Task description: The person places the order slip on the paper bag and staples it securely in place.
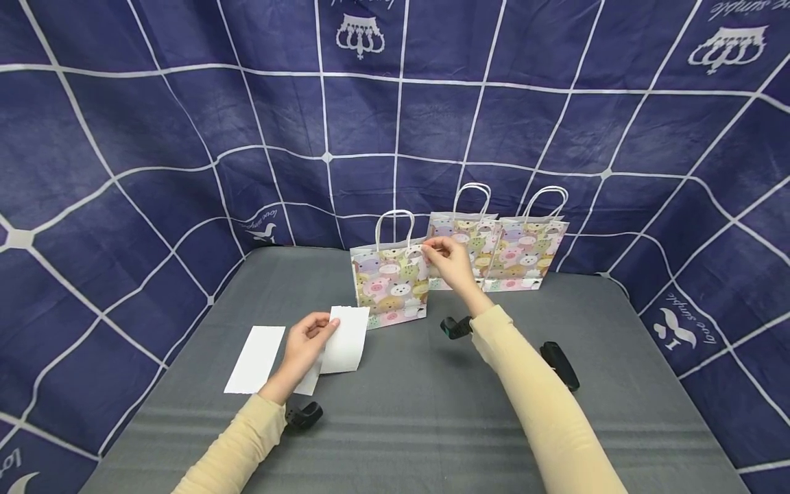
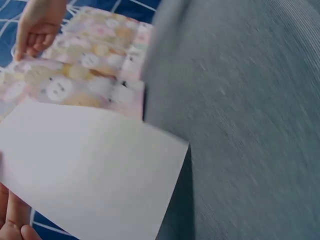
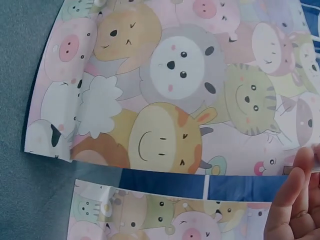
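My left hand (image 1: 305, 346) grips a white paper sheet (image 1: 347, 341) by its left edge, thumb in front. The sheet is held just in front of a gift bag (image 1: 391, 285) printed with cartoon animal faces, which stands upright with white handles. With thumb and fingertips my right hand (image 1: 452, 262) pinches that bag's upper right edge. In the left wrist view the sheet (image 2: 95, 160) overlaps the lower part of the bag (image 2: 60, 85). The right wrist view shows the bag's printed side (image 3: 175, 90) close up, with my right fingers (image 3: 295, 210) at its edge.
Two matching gift bags, one in the middle (image 1: 459, 233) and one on the right (image 1: 524, 254), stand behind. One white sheet (image 1: 256, 359) lies at left; another (image 1: 310, 379) shows partly under my left hand. A black object (image 1: 559, 366) lies at right on the grey cloth (image 1: 395, 425).
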{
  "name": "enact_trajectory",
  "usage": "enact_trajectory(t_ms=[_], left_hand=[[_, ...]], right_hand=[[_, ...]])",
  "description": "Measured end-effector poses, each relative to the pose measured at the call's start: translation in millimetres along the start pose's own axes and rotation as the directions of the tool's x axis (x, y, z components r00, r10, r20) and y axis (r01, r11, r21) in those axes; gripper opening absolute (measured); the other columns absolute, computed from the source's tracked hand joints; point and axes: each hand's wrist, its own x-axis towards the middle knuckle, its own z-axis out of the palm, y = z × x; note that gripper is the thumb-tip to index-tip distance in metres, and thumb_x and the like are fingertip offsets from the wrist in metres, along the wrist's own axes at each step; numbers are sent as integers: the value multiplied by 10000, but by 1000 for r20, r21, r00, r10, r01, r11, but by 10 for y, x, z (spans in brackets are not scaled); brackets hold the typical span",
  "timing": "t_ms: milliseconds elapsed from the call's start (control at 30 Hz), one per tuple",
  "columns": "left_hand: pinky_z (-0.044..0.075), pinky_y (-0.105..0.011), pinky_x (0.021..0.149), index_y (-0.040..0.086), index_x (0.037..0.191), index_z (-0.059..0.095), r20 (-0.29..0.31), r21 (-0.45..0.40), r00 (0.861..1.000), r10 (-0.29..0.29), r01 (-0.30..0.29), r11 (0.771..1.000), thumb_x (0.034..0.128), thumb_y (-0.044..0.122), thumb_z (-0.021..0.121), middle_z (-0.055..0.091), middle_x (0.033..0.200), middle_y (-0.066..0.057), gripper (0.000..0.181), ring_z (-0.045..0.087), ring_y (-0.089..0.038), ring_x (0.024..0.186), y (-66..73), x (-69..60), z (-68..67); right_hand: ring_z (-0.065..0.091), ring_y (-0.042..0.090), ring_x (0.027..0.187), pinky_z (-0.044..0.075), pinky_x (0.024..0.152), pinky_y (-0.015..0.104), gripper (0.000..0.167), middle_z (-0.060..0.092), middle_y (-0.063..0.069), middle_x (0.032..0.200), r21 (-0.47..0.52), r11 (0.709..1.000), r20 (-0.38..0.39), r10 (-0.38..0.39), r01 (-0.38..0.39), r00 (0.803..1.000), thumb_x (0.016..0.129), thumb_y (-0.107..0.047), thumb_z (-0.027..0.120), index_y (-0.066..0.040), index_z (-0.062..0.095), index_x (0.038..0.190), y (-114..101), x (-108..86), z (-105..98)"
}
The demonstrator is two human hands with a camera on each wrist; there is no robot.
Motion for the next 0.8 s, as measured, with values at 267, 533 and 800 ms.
enact_trajectory(t_ms=[267, 533, 800], left_hand=[[437, -206, 624, -36, 949, 669, 2, -91, 999, 38, -37, 995, 856, 119, 699, 651, 828, -43, 184, 552, -89, 728, 401, -30, 131], [407, -190, 583, -88, 892, 670, -21, -151, 995, 95, -97, 984, 821, 6, 703, 631, 761, -53, 122, 513, -82, 679, 785, -81, 290], [447, -170, 570, -141, 839, 643, -33, -316, 986, 166, -168, 934, 766, -92, 714, 657, 715, -47, 113, 579, -68, 649, 790, -55, 466]], right_hand=[[600, 157, 661, 494, 606, 207, 187, 637, 143, 803, 5, 999, -20, 32, -32, 999, 891, -95, 646, 73, 649, 972, -66, -145, -48], [588, 81, 646, 523, 656, 224, 203, 642, 141, 828, 61, 996, -60, 67, -63, 996, 891, -95, 646, 80, 644, 994, -120, -284, -117], [585, 162, 634, 486, 607, 210, 177, 629, 159, 764, 79, 996, -76, 56, -50, 996, 879, -18, 636, 129, 631, 978, -406, -471, -193]])
